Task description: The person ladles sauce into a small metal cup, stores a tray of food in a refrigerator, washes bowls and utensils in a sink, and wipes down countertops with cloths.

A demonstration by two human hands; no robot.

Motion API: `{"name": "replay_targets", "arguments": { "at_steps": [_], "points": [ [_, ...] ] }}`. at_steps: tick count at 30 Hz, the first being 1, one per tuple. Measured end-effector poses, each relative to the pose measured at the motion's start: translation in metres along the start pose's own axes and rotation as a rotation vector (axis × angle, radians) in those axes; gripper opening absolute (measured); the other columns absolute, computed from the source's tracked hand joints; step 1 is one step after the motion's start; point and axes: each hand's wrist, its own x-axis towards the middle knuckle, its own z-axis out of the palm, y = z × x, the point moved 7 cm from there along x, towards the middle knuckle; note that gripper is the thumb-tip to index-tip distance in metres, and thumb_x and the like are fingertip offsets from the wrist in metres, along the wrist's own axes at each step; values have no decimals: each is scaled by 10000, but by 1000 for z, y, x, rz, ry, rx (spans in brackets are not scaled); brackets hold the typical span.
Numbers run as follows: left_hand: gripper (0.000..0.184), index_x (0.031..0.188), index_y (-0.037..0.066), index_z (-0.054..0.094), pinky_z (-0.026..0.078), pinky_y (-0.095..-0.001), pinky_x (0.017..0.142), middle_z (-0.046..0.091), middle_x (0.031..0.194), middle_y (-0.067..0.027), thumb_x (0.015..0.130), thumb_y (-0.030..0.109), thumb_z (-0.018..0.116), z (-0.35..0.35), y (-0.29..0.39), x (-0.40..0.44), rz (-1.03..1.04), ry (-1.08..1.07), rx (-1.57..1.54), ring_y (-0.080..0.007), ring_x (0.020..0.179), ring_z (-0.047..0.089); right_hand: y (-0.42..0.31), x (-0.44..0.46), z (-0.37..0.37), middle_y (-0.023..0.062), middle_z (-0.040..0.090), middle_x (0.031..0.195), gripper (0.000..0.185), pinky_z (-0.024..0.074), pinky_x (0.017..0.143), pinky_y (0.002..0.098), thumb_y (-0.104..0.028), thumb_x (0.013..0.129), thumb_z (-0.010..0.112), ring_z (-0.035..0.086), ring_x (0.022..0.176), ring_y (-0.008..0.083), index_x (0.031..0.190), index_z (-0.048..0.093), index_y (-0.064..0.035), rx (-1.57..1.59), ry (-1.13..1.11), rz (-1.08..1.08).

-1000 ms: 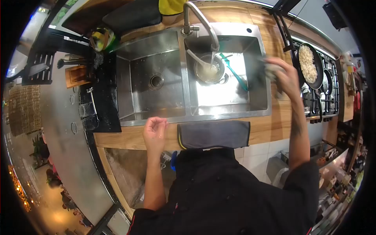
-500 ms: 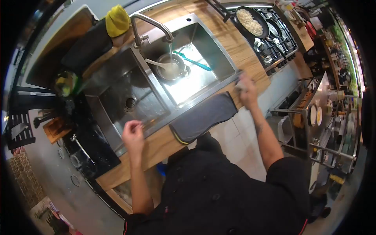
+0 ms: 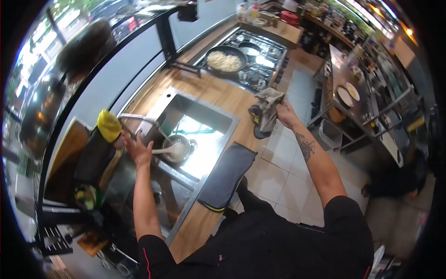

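My right hand (image 3: pixel 286 114) is closed on a crumpled grey-brown cloth (image 3: pixel 269 106), which hangs over the counter's right edge near the stove. My left hand (image 3: pixel 137 148) reaches over the back of the sink by the faucet (image 3: pixel 151 122), its fingers spread, close to a yellow cloth (image 3: pixel 109 125). A bowl (image 3: pixel 178 149) with a pale-handled spoon (image 3: pixel 162 151) and cloudy liquid stands in the right basin. Behind the bowl lies a teal utensil (image 3: pixel 200 131). A dark grey mat (image 3: pixel 228 176) lies along the counter's front edge.
A pan of rice-like food (image 3: pixel 224 61) sits on the gas stove (image 3: pixel 260 69) beyond the sink. A steel worktable (image 3: pixel 341 74) with two plates is at the right. Dark rails rise at the back left. A person in dark clothes is partly visible at the far right.
The view has swung right toward the stove. My left hand has moved from the sink's front edge to the faucet and spread its fingers. The cloth in my right hand now hangs out visibly.
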Motion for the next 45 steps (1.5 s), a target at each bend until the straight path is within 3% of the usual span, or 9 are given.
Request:
{"name": "replay_targets", "arguments": {
  "at_steps": [3,14,21,24,27,29,35,40,45],
  "points": [
    [672,1407,116,634,402,-515,1200,424,1552,-325,842,386,875,29,-22,21,9,-2,-78,-502,1433,441,24,18,-29,88,708,1280,294,570,994,447,-120,1059,555,680,1186,246,1327,630,-26,739,-169,27],
    [310,964,57,786,563,-552,883,720,947,-279,1023,340,675,36,-27,54,-18,329,161,-474,1007,686,-85,-9,84,151,700,1179,466,578,1014,510,-401,1143,402,734,1077,335,1364,568,-27,658,-215,148],
    [261,1091,68,782,532,-567,1017,661,1219,-327,1012,290,669,41,-34,57,-322,143,2,-493,1210,629,-112,-13,120,130,719,1139,604,591,972,426,-525,1141,376,744,1004,286,1389,587,-17,392,-234,168],
    [551,1422,100,625,367,-601,1200,215,1624,-366,918,283,751,15,10,16,-360,-10,82,-514,1504,298,-153,-32,143,146,723,1055,678,545,930,340,-569,1139,361,688,982,194,1197,715,7,-378,-257,-100],
    [648,1400,-18,576,503,-482,1078,631,1316,-251,899,306,829,-61,130,-35,-223,-230,-517,-393,1216,631,-163,-45,173,192,717,1004,654,541,902,374,-572,1127,400,683,948,245,1150,732,-9,-706,-428,-297],
    [690,1446,9,546,576,-390,930,611,1365,-205,873,226,864,-106,219,-51,-27,-242,-1118,-276,1196,658,-160,-52,198,225,710,950,627,544,854,404,-572,1114,440,680,892,302,1117,744,-24,-836,-525,-512],
    [202,1052,13,794,594,-359,799,791,884,-120,943,174,741,-170,270,37,223,-283,-906,-215,813,763,-187,-34,251,125,744,848,437,547,739,356,-427,1004,721,707,776,207,1011,749,9,-855,-1069,-452],
    [76,1036,-5,605,514,-477,816,643,971,-213,985,49,590,-177,269,74,422,-78,-477,-434,910,637,-166,28,232,68,694,793,298,523,732,316,-244,916,831,659,793,122,1053,727,-2,-659,-1047,-40],
    [131,1110,4,586,507,-490,824,602,982,-223,992,-5,531,-155,253,107,365,-280,-329,-419,917,620,-157,97,229,124,677,793,337,526,704,387,-291,933,781,679,750,224,1123,689,-29,-816,-1069,-350]
  ]
}}
